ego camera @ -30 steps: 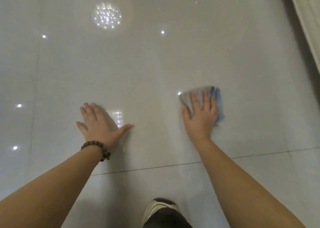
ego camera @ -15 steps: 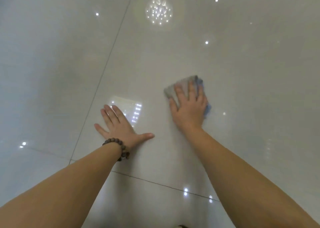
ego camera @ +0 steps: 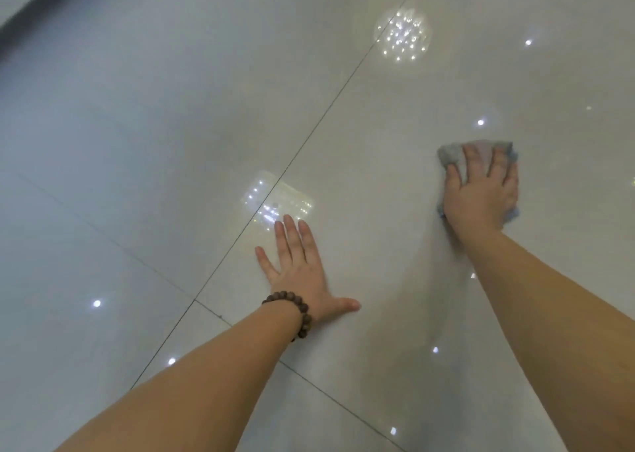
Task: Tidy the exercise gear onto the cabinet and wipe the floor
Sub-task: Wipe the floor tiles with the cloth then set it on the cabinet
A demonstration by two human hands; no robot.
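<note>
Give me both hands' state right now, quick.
Left hand: open, fingers straight, palm flat on the tiled floor, holding nothing.
Right hand: open, fingers spread, pressing the grey-blue cloth onto the floor.

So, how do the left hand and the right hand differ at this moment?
The left hand lies bare on the floor; the right hand presses a cloth onto it. The left hand's fingers are spread, thumb far out; the right hand's fingers lie closer together over the cloth. The left wrist wears a bead bracelet; the right wrist is bare. Both are flat, palm down.
</note>
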